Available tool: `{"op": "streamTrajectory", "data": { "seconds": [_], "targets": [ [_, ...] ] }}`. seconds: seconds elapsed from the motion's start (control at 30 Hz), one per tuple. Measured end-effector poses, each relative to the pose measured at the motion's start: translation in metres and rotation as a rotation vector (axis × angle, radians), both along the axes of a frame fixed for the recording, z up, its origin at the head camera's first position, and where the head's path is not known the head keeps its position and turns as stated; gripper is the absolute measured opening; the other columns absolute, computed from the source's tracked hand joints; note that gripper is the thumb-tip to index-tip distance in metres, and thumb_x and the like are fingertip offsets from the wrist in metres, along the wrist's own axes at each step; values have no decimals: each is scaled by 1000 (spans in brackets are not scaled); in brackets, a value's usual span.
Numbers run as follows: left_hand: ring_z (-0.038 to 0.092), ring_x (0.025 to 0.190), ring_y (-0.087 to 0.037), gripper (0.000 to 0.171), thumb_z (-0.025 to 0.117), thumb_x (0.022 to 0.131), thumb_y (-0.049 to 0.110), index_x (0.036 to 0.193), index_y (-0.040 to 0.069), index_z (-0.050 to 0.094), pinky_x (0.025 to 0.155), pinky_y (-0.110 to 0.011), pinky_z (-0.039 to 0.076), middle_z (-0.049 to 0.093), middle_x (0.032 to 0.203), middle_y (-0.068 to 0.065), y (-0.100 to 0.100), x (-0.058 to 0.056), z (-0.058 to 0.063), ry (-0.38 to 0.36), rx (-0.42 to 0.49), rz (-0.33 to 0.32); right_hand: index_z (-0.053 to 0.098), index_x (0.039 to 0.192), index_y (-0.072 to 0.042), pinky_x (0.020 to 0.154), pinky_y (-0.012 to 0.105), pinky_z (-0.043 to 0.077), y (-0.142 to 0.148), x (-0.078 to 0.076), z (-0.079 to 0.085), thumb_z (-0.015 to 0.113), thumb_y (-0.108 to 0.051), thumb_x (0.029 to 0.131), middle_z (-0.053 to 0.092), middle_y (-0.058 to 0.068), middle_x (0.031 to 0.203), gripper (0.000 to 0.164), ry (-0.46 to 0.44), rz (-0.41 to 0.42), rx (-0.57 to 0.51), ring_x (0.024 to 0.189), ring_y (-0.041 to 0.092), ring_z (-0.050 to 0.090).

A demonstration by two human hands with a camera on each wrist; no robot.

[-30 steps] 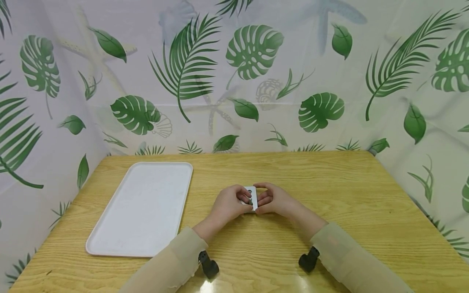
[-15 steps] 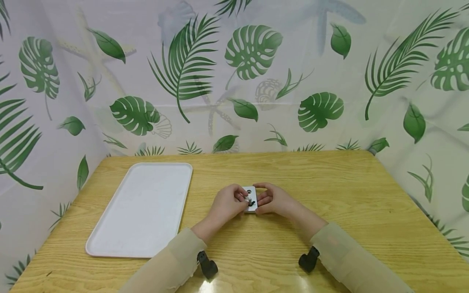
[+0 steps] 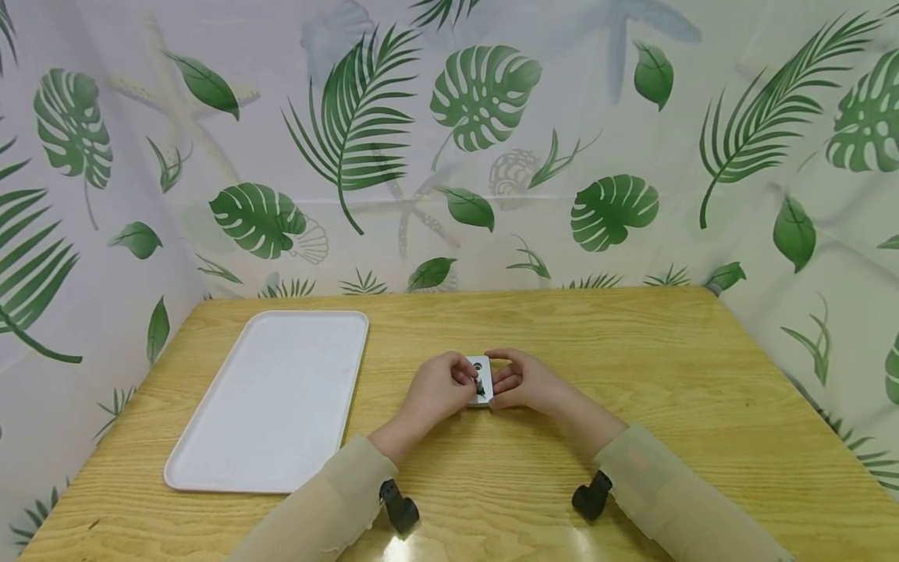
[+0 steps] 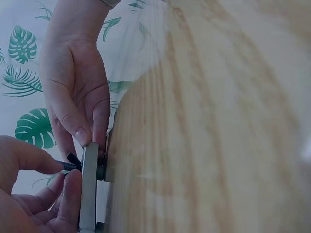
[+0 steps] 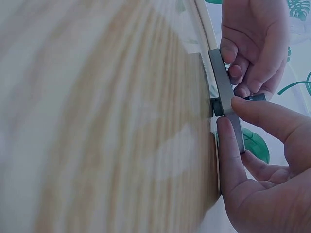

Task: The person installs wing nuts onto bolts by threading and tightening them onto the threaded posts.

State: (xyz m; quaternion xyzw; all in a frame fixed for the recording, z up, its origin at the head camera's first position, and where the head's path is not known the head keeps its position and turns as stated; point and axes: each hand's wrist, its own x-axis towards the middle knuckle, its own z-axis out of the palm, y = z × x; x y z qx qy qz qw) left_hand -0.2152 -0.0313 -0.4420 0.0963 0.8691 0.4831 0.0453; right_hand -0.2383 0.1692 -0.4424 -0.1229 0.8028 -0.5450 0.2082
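Observation:
A flat pale metal plate (image 3: 481,361) with a round hole is held between both hands at the middle of the table. A dark threaded bolt (image 4: 66,166) sticks up through it, with a black wing nut (image 4: 74,159) close against the plate; the bolt's other end shows beneath. My left hand (image 3: 437,388) has its fingertips and thumb at the bolt and wing nut, partly hiding them. My right hand (image 3: 527,382) grips the plate's right edge; in the right wrist view its thumb (image 5: 252,108) lies on the upper face and a finger reaches the underside.
A white rectangular tray (image 3: 270,398) lies on the left of the wooden table (image 3: 632,343). Leaf-printed cloth (image 3: 513,250) hangs behind and at the sides. Black camera mounts (image 3: 399,507) are strapped at both sleeves.
The left fingers shift slightly around the bolt, and the wing nut shows at a different angle, more of it visible than a second ago. The right hand and plate stay nearly still.

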Motion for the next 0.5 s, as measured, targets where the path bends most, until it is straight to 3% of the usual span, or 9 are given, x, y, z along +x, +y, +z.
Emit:
{"op": "streamTrajectory", "data": {
  "seconds": [0.23, 0.5],
  "targets": [
    [59, 70, -10, 20, 83, 91, 13, 104, 6, 71, 62, -21, 48, 72, 89, -7, 1, 1, 1, 1, -9, -15, 34, 162, 3, 83, 25, 59, 0, 1, 2, 79, 5, 89, 64, 25, 126, 86, 2, -1, 30, 100, 16, 68],
    [61, 75, -11, 21, 85, 91, 15, 103, 6, 70, 67, -22, 49, 72, 89, -6, 3, 1, 1, 32, -62, -16, 33, 162, 4, 83, 24, 60, 0, 1, 2, 78, 7, 89, 64, 26, 126, 86, -6, -2, 15, 97, 13, 68]
  ]
}}
